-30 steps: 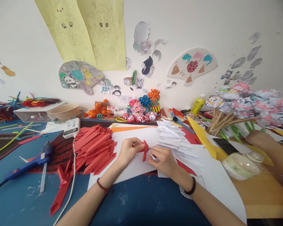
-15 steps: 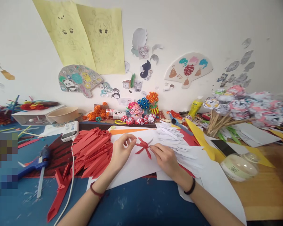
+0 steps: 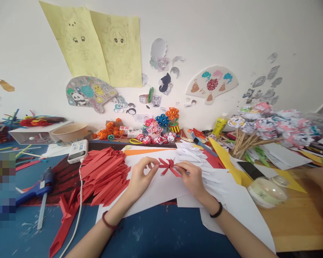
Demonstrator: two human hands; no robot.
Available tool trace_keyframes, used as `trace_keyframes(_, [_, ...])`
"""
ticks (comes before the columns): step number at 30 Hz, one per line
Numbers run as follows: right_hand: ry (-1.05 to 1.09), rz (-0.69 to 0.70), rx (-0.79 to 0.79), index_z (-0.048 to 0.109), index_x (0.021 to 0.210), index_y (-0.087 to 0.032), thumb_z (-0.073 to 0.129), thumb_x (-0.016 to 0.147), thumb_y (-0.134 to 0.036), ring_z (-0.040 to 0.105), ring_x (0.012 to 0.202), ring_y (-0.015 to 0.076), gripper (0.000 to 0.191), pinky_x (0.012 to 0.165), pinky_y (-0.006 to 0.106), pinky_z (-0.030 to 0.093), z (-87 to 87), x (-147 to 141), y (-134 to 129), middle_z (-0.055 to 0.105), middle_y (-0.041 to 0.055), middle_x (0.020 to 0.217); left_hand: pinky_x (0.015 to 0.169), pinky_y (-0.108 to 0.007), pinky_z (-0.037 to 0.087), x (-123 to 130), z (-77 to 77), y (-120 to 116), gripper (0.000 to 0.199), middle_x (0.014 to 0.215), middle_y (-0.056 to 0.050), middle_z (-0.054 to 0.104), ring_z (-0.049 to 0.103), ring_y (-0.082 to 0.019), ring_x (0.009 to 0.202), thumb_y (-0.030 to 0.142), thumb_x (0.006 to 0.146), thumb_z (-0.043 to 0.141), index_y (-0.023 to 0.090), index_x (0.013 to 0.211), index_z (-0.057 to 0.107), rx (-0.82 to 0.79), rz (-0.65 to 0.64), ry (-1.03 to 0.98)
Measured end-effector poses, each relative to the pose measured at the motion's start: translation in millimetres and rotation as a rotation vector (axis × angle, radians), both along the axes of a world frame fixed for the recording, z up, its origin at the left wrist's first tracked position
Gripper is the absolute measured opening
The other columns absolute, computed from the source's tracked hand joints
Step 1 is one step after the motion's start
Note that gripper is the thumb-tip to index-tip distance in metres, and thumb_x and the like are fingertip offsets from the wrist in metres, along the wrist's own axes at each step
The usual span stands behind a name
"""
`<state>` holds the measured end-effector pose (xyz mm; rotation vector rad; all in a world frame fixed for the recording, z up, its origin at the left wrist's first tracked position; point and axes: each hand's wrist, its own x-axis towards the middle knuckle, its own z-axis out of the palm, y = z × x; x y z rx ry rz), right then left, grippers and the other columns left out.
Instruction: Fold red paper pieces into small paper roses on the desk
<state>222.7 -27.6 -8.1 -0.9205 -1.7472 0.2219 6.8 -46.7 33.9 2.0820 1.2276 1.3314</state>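
Observation:
A small red folded-paper star (image 3: 169,164), with several pointed arms, is held up between my two hands over white paper (image 3: 150,197). The thumb and forefinger of my left hand (image 3: 142,176) pinch the tip of its left arm. On the other side, the fingers of my right hand (image 3: 190,178) are closed on its right arms and partly hide them. Beside my left hand lies a heap of red folded paper strips (image 3: 106,173). White folded strips (image 3: 193,154) spread out behind and beyond my right hand.
A blue glue gun (image 3: 44,182) and a white cable (image 3: 80,200) lie at left. To the right are a jar (image 3: 269,191), a phone (image 3: 250,170) and paper flowers on sticks (image 3: 263,125). Another person's arm (image 3: 319,182) shows at the right edge.
My left fingers have closed on an arm of the red star, where they were beside it before. The star has turned, and my right fingers have shifted a little along it.

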Motion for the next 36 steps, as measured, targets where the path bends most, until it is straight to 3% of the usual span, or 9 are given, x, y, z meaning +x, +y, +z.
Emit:
trace_keyframes(7, [-0.05,-0.022,-0.056,0.07,0.077,-0.018,0.06,0.093,-0.028,0.058,0.058,0.0152,0.021,0.056,0.027,0.044,-2.5,-0.3,1.6,0.067,0.0026,0.069,0.088,-0.039,0.032,3.9,-4.7,-11.1,0.019,0.107,-0.005,0.07,0.056,-0.021,0.098,0.025,0.098,0.046,0.023,0.11,0.061,0.419,0.067,0.66])
trace_keyframes(10, [-0.08,-0.03,-0.057,0.07,0.076,-0.019,0.058,0.094,-0.029,0.055,0.056,0.0142,0.024,0.055,0.027,0.043,-2.6,-2.2,-0.6,0.066,0.0022,0.067,0.088,-0.039,0.031,8.1,-7.3,-14.3,0.022,0.109,-0.006,0.069,0.057,-0.021,0.097,0.033,0.099,0.047,0.022,0.114,0.059,0.49,0.051,0.773])
trace_keyframes(14, [-0.11,-0.009,-0.039,0.07,0.079,-0.018,0.056,0.095,-0.03,0.053,0.055,0.0135,0.024,0.055,0.027,0.042,-3.3,-5.3,-4.8,0.064,0.0019,0.065,0.087,-0.04,0.03,13.7,-10.6,-14.0,0.025,0.11,-0.005,0.069,0.056,-0.022,0.095,0.04,0.096,0.052,0.021,0.112,0.057,0.47,0.073,0.773])
trace_keyframes(22, [-0.111,-0.032,0.008,0.069,0.08,-0.019,0.056,0.096,-0.029,0.051,0.053,0.0123,0.022,0.054,0.026,0.041,-4.4,-8.7,-8.6,0.062,0.0012,0.066,0.086,-0.037,0.031,20.2,-17.9,-9.8,0.011,0.101,-0.001,0.07,0.057,-0.019,0.089,0.026,0.098,0.05,0.021,0.103,0.057,0.459,0.036,0.718])
trace_keyframes(29, [-0.191,0.081,0.109,0.068,0.102,-0.02,0.058,0.095,-0.021,0.062,0.084,0.0167,0.012,0.076,0.029,0.049,5.4,-0.2,-9.2,0.066,0.005,0.091,0.086,-0.038,0.03,13.9,-13.6,-9.4,0.014,0.102,-0.001,0.072,0.057,-0.02,0.091,0.024,0.099,0.048,0.023,0.109,0.058,0.374,0.028,0.66])
trace_keyframes(36, [-0.253,0.132,0.154,0.069,0.103,-0.021,0.061,0.095,-0.025,0.061,0.083,0.0158,0.012,0.073,0.029,0.05,0.1,2.3,-5.1,0.067,0.0042,0.091,0.085,-0.039,0.03,13.0,-17.6,-7.8,0.015,0.101,-0.001,0.072,0.057,-0.019,0.089,0.024,0.098,0.05,0.023,0.109,0.06,0.391,0.021,0.61])
